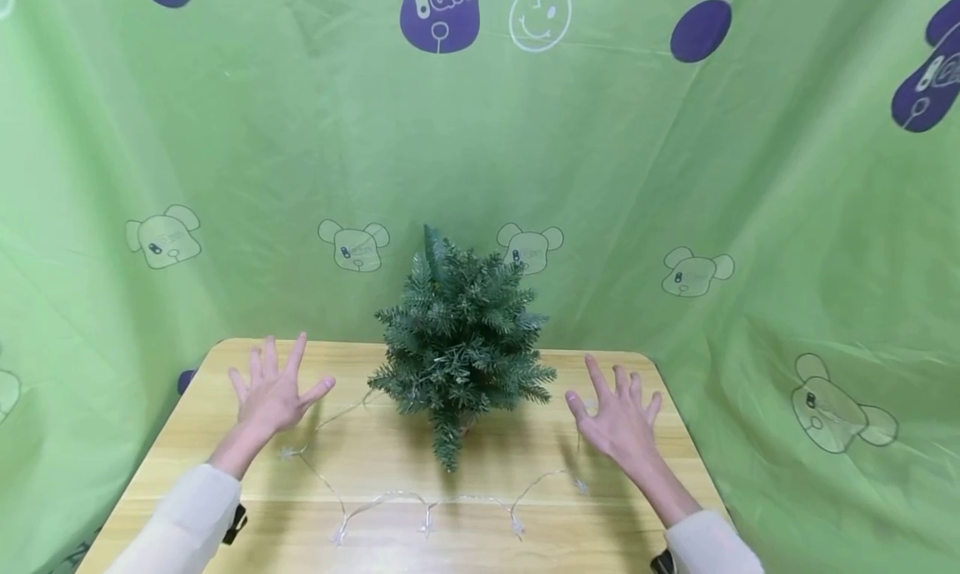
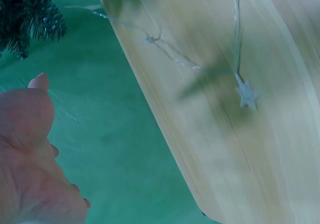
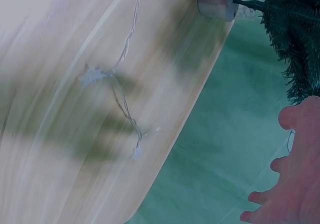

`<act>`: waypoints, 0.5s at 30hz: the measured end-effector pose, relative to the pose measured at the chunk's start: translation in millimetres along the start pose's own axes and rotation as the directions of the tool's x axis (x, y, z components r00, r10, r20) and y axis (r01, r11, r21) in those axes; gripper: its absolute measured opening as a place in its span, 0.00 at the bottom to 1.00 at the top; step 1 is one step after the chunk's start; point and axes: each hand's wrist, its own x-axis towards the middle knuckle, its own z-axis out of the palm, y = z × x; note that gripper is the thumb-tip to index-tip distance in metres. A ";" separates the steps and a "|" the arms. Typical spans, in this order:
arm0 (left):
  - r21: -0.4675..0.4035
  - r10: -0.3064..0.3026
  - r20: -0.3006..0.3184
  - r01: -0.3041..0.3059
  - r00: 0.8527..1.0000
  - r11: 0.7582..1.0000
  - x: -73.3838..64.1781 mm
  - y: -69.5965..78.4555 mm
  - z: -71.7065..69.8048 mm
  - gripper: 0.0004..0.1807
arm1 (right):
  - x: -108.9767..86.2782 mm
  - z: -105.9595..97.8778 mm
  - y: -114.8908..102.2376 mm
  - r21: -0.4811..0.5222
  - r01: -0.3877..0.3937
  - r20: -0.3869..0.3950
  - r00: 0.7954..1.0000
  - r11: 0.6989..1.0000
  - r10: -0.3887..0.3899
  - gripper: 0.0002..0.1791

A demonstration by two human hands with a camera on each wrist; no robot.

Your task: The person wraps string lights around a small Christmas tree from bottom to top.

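A small artificial Christmas tree [image 1: 461, 332] stands upright toward the back of the wooden table. Its round wooden base [image 3: 217, 1] shows in the right wrist view. A string of star lights [image 1: 397, 494] lies in a loose loop on the tabletop, its clear wire running around the front and sides of the tree. One star [image 2: 247, 94] is plain in the left wrist view, another star [image 3: 93, 75] in the right wrist view. My left hand [image 1: 272, 395] hovers left of the tree, fingers spread, holding nothing. To the tree's right, my right hand [image 1: 618, 420] is likewise spread above the table.
The light wooden table [image 1: 375, 553] has rounded back corners. Green cloth [image 1: 600, 166] printed with bear heads and purple shapes hangs behind it and along both sides. Dark straps [image 1: 235, 524] show at both wrists below the pale sleeves [image 1: 180, 516].
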 end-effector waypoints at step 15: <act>-0.068 0.000 0.085 0.006 0.996 0.998 -9.6 11.6 31.0 0.54 | -7.5 31.3 -14.4 0.059 0.030 -0.023 0.999 0.998 -0.029 0.43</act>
